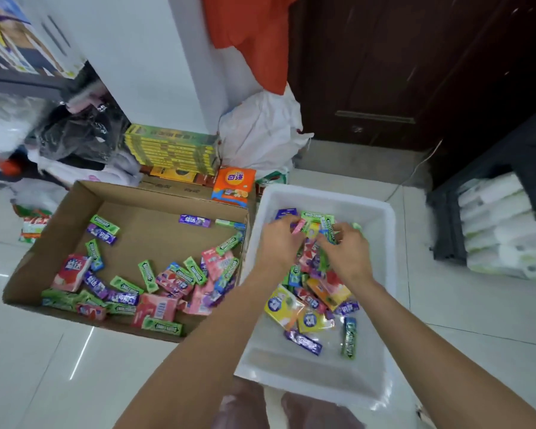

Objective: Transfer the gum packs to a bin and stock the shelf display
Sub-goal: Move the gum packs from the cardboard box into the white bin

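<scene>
Both forearms reach up from the bottom edge into the white bin at centre right — left hand and right hand meet over its gum packs, fingers curled around a mixed handful. More packs lie in the cardboard box, centre left — both on the floor.

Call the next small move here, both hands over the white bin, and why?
Probably let go of the gum packs so they drop into the white bin. Both the left hand and the right hand hold packs above the pile inside it, while the cardboard box still has many packs to fetch.
</scene>
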`<action>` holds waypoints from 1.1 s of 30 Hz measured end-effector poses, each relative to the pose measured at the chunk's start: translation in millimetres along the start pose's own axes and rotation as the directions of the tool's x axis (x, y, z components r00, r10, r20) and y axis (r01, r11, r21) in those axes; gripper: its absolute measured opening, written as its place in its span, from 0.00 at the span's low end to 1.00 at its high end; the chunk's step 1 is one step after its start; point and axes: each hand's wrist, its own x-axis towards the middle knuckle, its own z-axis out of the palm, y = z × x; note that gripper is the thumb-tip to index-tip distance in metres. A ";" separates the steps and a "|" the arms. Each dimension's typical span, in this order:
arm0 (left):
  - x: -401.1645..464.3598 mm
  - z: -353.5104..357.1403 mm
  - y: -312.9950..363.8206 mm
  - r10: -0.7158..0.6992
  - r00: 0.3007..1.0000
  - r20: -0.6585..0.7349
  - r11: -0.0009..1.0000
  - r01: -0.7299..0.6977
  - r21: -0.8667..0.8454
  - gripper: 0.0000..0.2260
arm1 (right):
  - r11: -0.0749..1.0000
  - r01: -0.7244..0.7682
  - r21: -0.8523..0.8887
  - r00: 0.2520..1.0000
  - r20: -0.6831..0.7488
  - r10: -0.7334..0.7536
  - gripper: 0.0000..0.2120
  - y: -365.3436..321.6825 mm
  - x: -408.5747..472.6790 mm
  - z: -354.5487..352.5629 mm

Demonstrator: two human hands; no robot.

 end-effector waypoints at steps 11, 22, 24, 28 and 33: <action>-8.2 2.5 3.1 -0.021 0.998 -0.055 0.999 0.022 0.023 0.14 | 0.987 0.131 0.089 0.977 0.155 -0.144 0.17 5.9 9.6 -9.8; -64.0 -125.2 -106.2 -0.179 0.938 -0.296 0.984 0.177 -0.034 0.11 | 0.898 0.404 0.175 0.819 0.368 -0.440 0.14 -112.1 -39.4 75.9; -68.1 -149.9 -139.2 -0.222 0.927 -0.302 0.972 0.233 0.000 0.12 | 0.892 0.424 0.156 0.798 0.401 -0.449 0.15 -130.5 -50.1 103.8; -66.7 -188.7 -200.9 -0.287 0.932 -0.220 0.945 0.314 0.096 0.15 | 0.891 0.451 0.046 0.770 0.485 -0.415 0.20 -150.7 -67.0 159.0; -54.4 -205.0 -255.5 -0.192 0.981 0.015 0.916 0.174 0.361 0.20 | 0.893 0.415 -0.174 0.784 0.566 -0.254 0.27 -147.6 -79.5 207.0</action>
